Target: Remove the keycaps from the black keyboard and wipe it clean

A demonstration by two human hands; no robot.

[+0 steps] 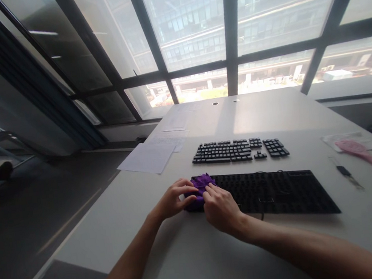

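A crumpled purple cloth [201, 182] lies over the left end of a black keyboard base [299, 191], whose key caps are off. My left hand [174, 199] reaches in from the left, thumb and fingers closed round the cloth's left side. From the right, my right hand [223, 207] presses its curled fingers into the same cloth, over the keyboard's left part. The fingertips of my right hand are partly hidden in the folds. Just behind the base, loose black keycaps [219, 151] are laid out in keyboard order.
White paper sheets [146, 157] lie along the left side of the white table [304, 117]. At the right are a pink brush [358, 150] on a clear plastic bag and a small wire-ended tool [343, 171] with a dark handle. Large windows stand behind the table.
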